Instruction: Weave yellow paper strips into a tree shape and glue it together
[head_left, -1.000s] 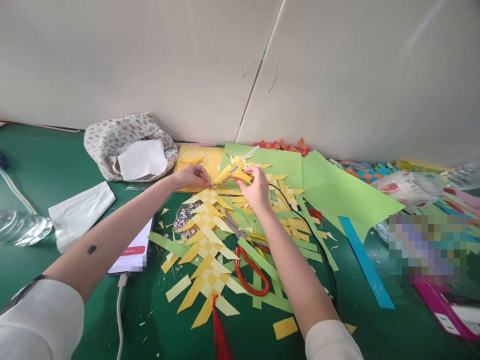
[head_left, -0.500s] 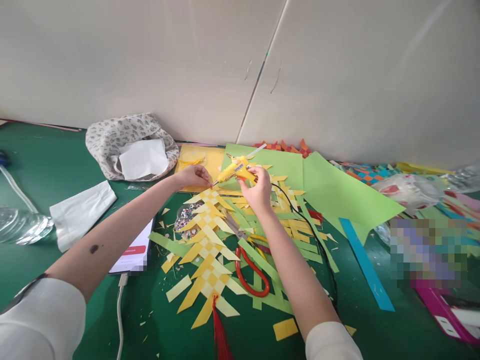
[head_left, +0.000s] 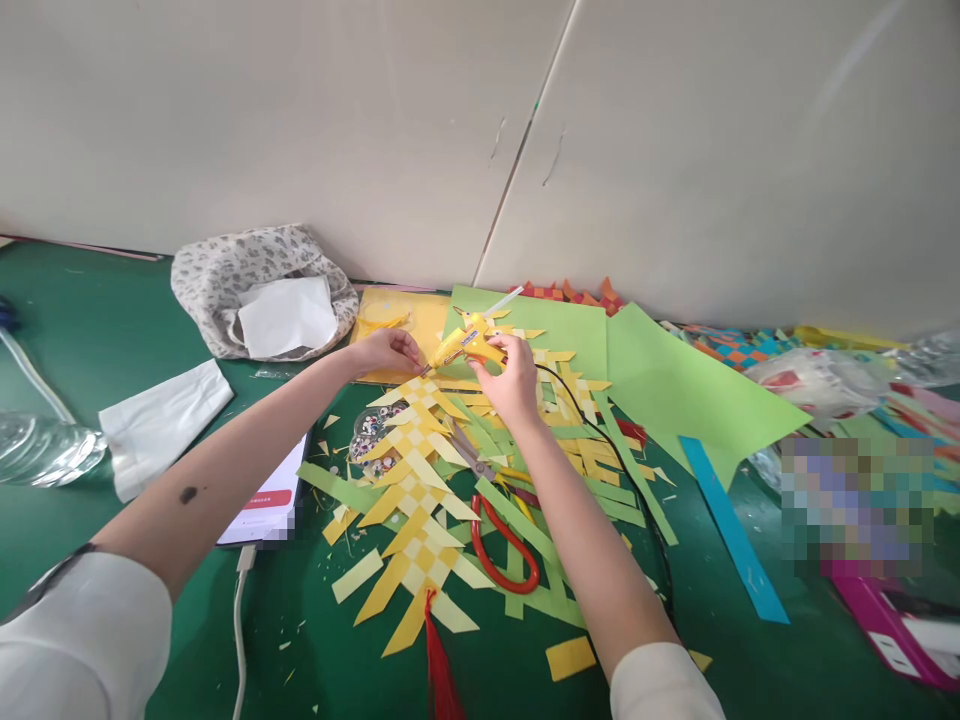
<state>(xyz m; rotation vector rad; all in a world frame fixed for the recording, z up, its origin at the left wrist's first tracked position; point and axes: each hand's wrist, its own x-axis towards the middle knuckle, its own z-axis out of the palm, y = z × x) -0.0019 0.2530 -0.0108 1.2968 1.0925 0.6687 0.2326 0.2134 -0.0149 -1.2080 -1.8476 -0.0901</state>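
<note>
My right hand [head_left: 511, 383] is closed round the handle of a yellow hot glue gun [head_left: 466, 343] with a glue stick poking out of its back. The nozzle points down and left, at the far tip of a long woven paper piece [head_left: 416, 480] in yellow and cream strips. Close to that nozzle, my left hand [head_left: 391, 352] has its fingers pinched together; what lies between them is too small to make out. A red tassel [head_left: 441, 665] hangs from the woven piece's near end.
Red-handled scissors [head_left: 504, 570] lie among green and yellow strips. A case of googly eyes [head_left: 373, 437], a phone [head_left: 264, 500] and a cloth bag [head_left: 217, 285] are to the left. Green sheets [head_left: 690, 370] and a blue strip [head_left: 733, 530] lie right. The glue gun's cord [head_left: 637, 480] trails rightward.
The glue gun has tilted a little and shifted slightly left and down, with its nozzle closer to the paper tip. My left hand stays nearly still.
</note>
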